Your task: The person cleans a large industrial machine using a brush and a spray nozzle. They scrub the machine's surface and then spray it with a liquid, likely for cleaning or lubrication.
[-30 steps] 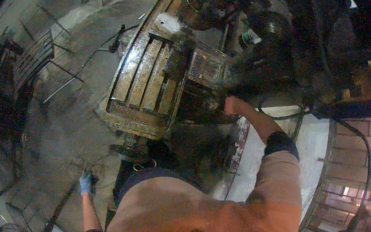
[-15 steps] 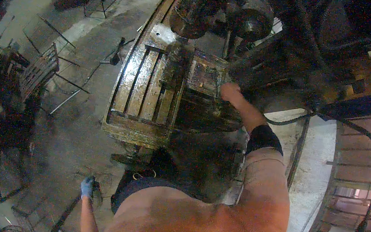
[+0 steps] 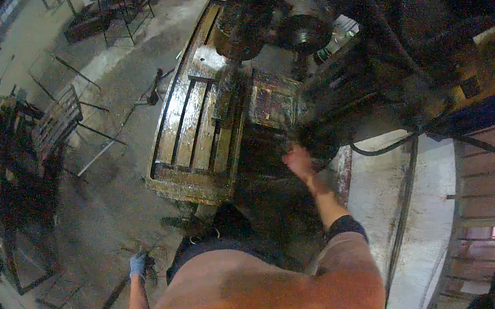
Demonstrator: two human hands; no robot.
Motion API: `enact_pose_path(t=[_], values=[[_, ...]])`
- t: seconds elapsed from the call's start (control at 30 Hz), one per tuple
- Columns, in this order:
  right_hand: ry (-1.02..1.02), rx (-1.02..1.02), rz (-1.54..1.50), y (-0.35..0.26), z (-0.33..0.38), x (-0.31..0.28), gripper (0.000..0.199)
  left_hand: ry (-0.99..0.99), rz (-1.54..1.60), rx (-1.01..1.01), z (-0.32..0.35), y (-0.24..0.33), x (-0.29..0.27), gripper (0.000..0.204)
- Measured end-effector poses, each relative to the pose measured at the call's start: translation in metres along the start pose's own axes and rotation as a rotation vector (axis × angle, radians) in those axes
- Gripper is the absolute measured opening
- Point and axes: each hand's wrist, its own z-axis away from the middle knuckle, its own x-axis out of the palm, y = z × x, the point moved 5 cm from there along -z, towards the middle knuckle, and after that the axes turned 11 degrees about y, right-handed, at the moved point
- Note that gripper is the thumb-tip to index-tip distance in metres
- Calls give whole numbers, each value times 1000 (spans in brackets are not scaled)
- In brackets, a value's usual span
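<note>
A milling machine's long slotted table (image 3: 191, 186), wet and shiny with oil, stretches away in front of me. My bare right hand (image 3: 299, 162) is at the dark side of the machine, right of the table and below a square metal block (image 3: 271, 105). Its fingers are blurred against the dark parts, so I cannot make out what they touch. Low on the left, my left hand (image 3: 137, 264) in a blue glove hangs by my side, closed around something dark that I cannot make out. A dark handwheel (image 3: 180, 223) sits under the table's near end.
The machine's dark round heads (image 3: 305, 23) overhang the table's far part. A black cable (image 3: 383, 154) loops at the right, above a white panel (image 3: 429, 208). On the floor at the left stand a slatted metal frame (image 3: 62, 116) and thin metal bars.
My right hand has come down and toward me along the machine's side. With the view shifted, the table and my left hand appear a little further right and lower.
</note>
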Motion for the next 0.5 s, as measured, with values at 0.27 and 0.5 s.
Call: enact_pose_path(t=[0.27, 0.5], values=[[301, 101, 78, 20, -5, 135, 23, 16, -652, 534, 51, 112, -55, 21], [221, 76, 168, 65, -16, 160, 25, 61, 44, 31, 39, 110, -80, 21]])
